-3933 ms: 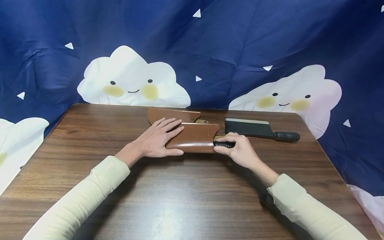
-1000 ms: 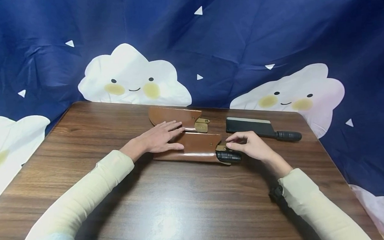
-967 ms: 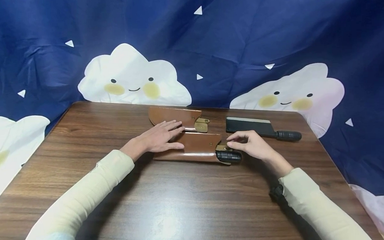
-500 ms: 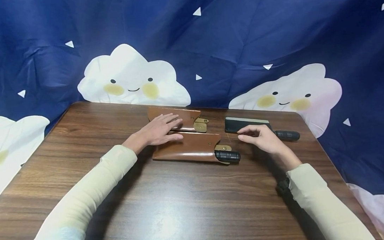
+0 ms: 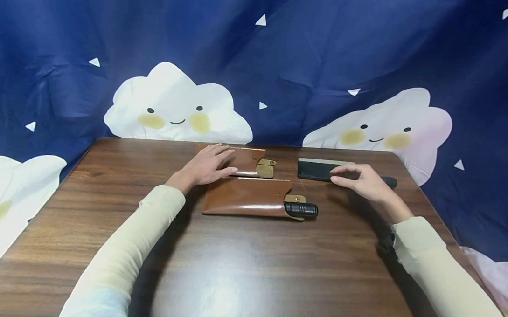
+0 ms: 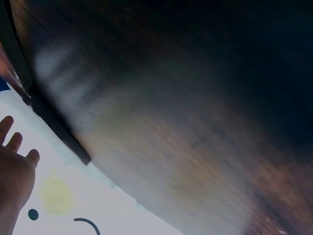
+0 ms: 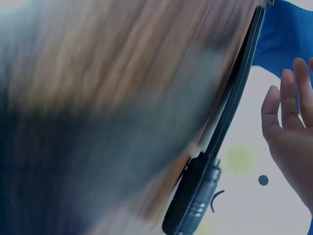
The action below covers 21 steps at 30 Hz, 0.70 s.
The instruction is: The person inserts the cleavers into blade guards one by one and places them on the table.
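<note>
In the head view my left hand (image 5: 205, 166) is over the farther brown leather knife sheath (image 5: 247, 161), fingers spread and covering its left part; whether it touches is unclear. Nearer me lies a second brown sheath (image 5: 244, 197), with a black knife handle (image 5: 302, 209) sticking out of its right end beside an unfastened snap strap (image 5: 295, 199). My right hand (image 5: 370, 182), loosely curved and holding nothing, hovers at the bare cleaver (image 5: 315, 169), hiding part of its handle. The right wrist view shows this hand (image 7: 293, 132) apart from the cleaver's black handle (image 7: 195, 196).
A brown wooden table (image 5: 241, 271) bears everything. Behind it hangs a dark blue curtain (image 5: 284, 50) with white clouds. The farther sheath's strap (image 5: 266, 162) also hangs loose at its right end. A dark long object (image 6: 58, 127) crosses the left wrist view.
After pushing at the black handle earlier, my right hand has left the nearer sheath's strap and moved right to the cleaver. My left hand has shifted away from the nearer sheath onto the farther one.
</note>
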Each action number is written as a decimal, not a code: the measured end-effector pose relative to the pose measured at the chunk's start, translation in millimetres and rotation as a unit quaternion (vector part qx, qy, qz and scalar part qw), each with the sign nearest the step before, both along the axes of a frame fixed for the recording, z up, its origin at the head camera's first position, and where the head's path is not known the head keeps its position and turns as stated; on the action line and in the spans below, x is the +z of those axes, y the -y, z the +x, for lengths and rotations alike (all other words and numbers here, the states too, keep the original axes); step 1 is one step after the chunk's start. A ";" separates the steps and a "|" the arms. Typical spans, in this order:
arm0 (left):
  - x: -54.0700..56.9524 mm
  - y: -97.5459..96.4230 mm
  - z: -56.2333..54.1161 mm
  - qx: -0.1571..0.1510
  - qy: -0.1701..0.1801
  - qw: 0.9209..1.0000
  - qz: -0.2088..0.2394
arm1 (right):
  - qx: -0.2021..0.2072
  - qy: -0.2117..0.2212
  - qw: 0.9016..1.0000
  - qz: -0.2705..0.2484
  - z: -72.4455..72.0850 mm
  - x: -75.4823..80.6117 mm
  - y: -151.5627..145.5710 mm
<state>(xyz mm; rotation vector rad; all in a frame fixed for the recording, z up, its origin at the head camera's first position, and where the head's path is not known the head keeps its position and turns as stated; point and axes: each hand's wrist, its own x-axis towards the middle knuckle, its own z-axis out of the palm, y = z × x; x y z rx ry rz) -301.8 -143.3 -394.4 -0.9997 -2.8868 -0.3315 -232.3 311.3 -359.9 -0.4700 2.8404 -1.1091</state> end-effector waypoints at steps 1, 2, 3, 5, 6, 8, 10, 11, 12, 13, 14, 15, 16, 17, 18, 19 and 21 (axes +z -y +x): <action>-1.1 -0.9 -1.4 0.000 0.001 1.000 0.000 | 0.001 0.002 1.000 0.001 0.3 -0.6 -3.4; -2.1 -1.9 -2.9 -0.002 0.003 1.000 0.000 | -0.001 0.004 1.000 0.001 0.3 -1.2 -6.8; -2.3 -3.1 -4.6 -0.003 0.004 1.000 0.001 | -0.004 0.003 1.000 0.003 -0.1 -1.8 -10.2; -2.2 -5.4 -9.5 -0.005 0.000 1.000 0.001 | -0.014 0.000 1.000 0.006 -2.1 -1.4 -15.7; -1.5 -6.7 -12.1 -0.005 0.000 1.000 0.002 | -0.020 -0.001 1.000 0.008 -3.8 -0.6 -18.2; -0.3 -8.9 -18.4 -0.004 0.000 1.000 0.003 | -0.028 -0.007 0.999 0.015 -8.7 1.2 -23.0; 0.4 -10.3 -24.5 -0.001 0.001 1.000 -0.003 | -0.036 -0.006 0.999 0.021 -14.5 3.0 -27.2; 0.6 -11.1 -27.2 0.000 0.003 1.000 -0.007 | -0.037 -0.006 0.999 0.024 -17.4 3.6 -29.7; 1.1 -11.8 -29.4 0.002 0.007 1.000 -0.009 | -0.038 -0.005 0.999 0.025 -19.9 4.2 -31.9; 1.4 -12.7 -31.4 0.001 0.010 1.000 -0.012 | -0.041 -0.004 0.999 0.027 -22.0 4.6 -34.5; 1.8 -13.6 -33.0 0.001 0.015 1.000 -0.015 | -0.045 -0.002 0.999 0.027 -23.5 4.6 -37.1; 2.1 -14.6 -34.5 0.000 0.019 1.000 -0.018 | -0.049 -0.002 0.998 0.030 -24.7 4.3 -40.0; 2.4 -15.8 -35.6 0.000 0.023 1.000 -0.019 | -0.052 -0.003 0.998 0.033 -25.6 3.8 -42.8; 2.7 -16.9 -36.6 -0.001 0.028 0.999 -0.021 | -0.056 -0.003 0.998 0.036 -26.0 3.0 -45.8; 2.8 -17.9 -37.6 -0.001 0.033 0.999 -0.022 | -0.056 -0.004 0.998 0.039 -26.3 1.9 -48.9; 2.6 -18.7 -38.6 -0.001 0.036 0.999 -0.026 | -0.056 -0.005 0.998 0.042 -26.4 0.6 -51.9; 1.4 -19.7 -40.4 -0.001 0.042 0.999 -0.033 | -0.062 0.002 0.997 0.035 -25.9 -2.0 -57.2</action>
